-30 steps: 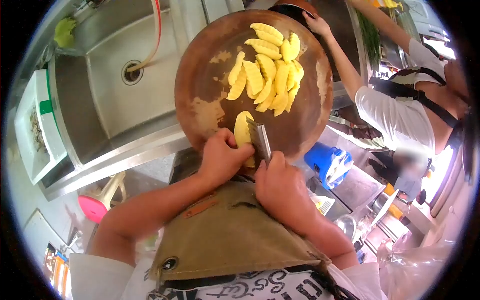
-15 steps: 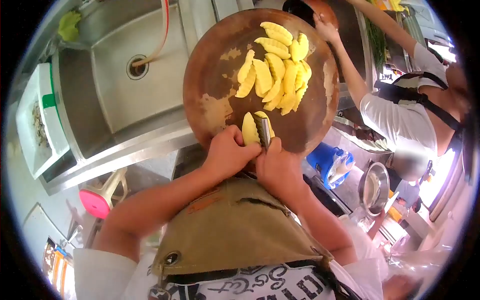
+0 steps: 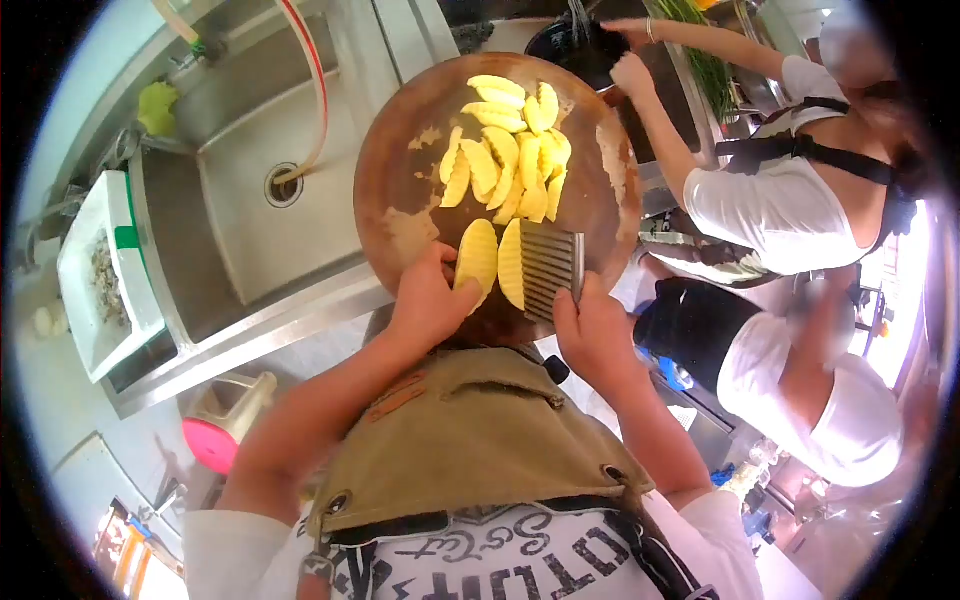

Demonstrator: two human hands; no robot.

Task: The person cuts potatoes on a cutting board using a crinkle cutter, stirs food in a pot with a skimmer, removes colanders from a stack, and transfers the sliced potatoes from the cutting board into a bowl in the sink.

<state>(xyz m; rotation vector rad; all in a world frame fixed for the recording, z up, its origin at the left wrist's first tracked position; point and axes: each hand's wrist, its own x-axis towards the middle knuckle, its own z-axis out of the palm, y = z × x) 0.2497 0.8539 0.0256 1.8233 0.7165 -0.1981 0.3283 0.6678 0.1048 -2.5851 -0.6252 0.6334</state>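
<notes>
My left hand [image 3: 422, 302] is closed on a yellow, ridged potato piece [image 3: 478, 258], held at the near edge of a round wooden chopping board [image 3: 395, 150]. In my right hand [image 3: 598, 338] is a crinkle cutter [image 3: 555, 268], its wavy metal blade turned broad side up. A second potato piece [image 3: 511, 266] lies against the blade's left edge; whether it sticks to it I cannot tell. Farther up the board is a heap of crinkle-cut potato wedges [image 3: 506, 160], apart from both hands.
Left of the board is a steel sink [image 3: 245, 140] with a hose [image 3: 320, 100] running to its drain. A white tray [image 3: 95, 290] stands at its outer side. At the right, one person [image 3: 770, 210] holds a dark pan [image 3: 575, 50] under water; another person [image 3: 790, 390] is close by.
The cutter has swung from edge-on between the potato pieces to lying broad side up at the right. My hands have moved apart. A second person has come in at the right.
</notes>
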